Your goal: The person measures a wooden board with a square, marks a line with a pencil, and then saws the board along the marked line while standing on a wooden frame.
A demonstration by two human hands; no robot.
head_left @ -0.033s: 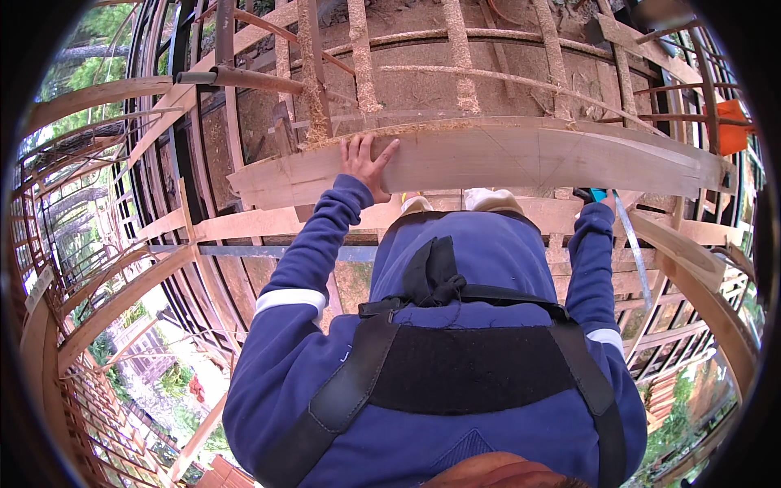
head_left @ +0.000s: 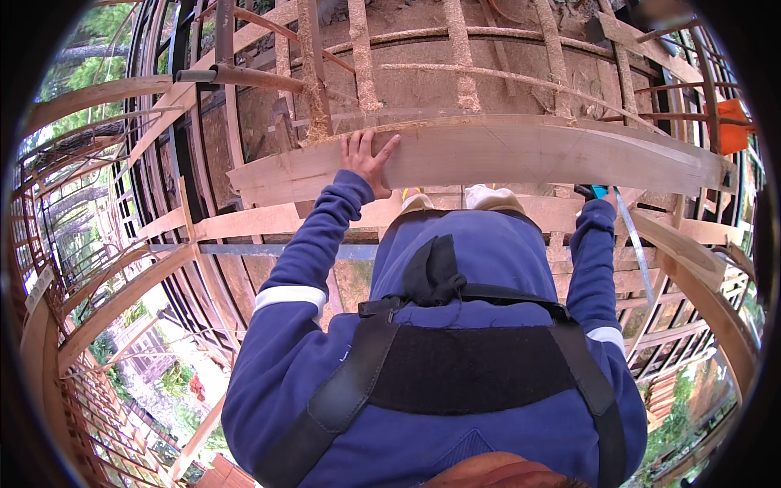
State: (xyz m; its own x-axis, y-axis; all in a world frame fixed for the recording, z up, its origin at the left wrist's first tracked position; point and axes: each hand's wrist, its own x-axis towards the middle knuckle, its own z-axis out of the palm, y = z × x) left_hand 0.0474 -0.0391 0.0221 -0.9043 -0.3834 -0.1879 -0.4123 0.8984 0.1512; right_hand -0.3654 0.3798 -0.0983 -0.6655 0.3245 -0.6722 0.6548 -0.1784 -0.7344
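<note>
A long, pale wooden board (head_left: 504, 150) lies crosswise in front of me, looking bowed in the wide view. On its left part rests my left hand (head_left: 370, 161), fingers spread toward the far edge and thumb pointing right. My right hand (head_left: 606, 200) is low at my right side, near the board's closer edge, and mostly hidden by the sleeve and board. It is closed around a tool with a teal and black body (head_left: 599, 193). From there a long, narrow silvery strip (head_left: 637, 244) slants back toward me; whether it is a blade or tape I cannot tell.
Beyond the board, sawdust-covered wooden bars (head_left: 462, 61) form an open frame over brown ground. A dark pipe-like bar (head_left: 244, 77) crosses at upper left. At right are an orange object (head_left: 734, 126) and a curved timber (head_left: 708, 305). Both my shoes (head_left: 492, 198) show under the board.
The board and my left hand have shifted very slightly away from me. My right hand and its tool look almost unchanged.
</note>
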